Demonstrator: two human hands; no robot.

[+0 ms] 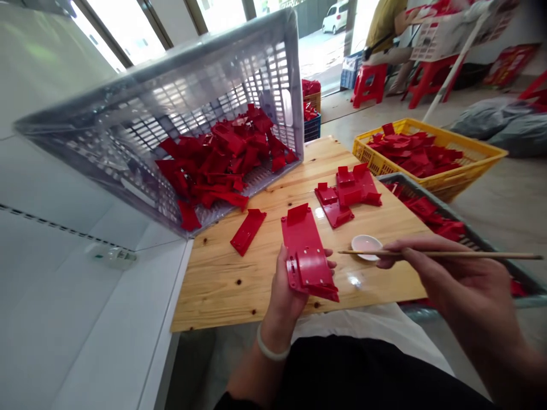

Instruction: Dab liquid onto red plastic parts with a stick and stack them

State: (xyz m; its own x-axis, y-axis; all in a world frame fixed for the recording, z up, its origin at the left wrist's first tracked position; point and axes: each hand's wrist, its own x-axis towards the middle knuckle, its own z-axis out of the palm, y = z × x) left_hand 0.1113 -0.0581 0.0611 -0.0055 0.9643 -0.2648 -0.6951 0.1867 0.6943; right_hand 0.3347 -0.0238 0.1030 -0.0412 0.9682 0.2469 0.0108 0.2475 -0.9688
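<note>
My left hand [284, 287] grips a red plastic bracket [305, 245] from below, its flat face and a smaller raised red piece turned up toward me. Between the thumb and fingers of my right hand [453, 279] lies a thin wooden stick [482, 255], held level like a pen. Its tip points left, a little short of the bracket. Behind the stick, a small white dish [366, 246] rests on the wooden table [222, 296]. One single red part [248, 230] lies left of the bracket. Several assembled red brackets [348, 193] sit farther back on the right.
A large grey crate [294, 114] lies tipped on its side at the back left, red parts [226, 154] inside. Right of the table stand a yellow crate [474, 154] and a dark green crate [482, 242], both holding red pieces. Another person [387, 28] sits beyond.
</note>
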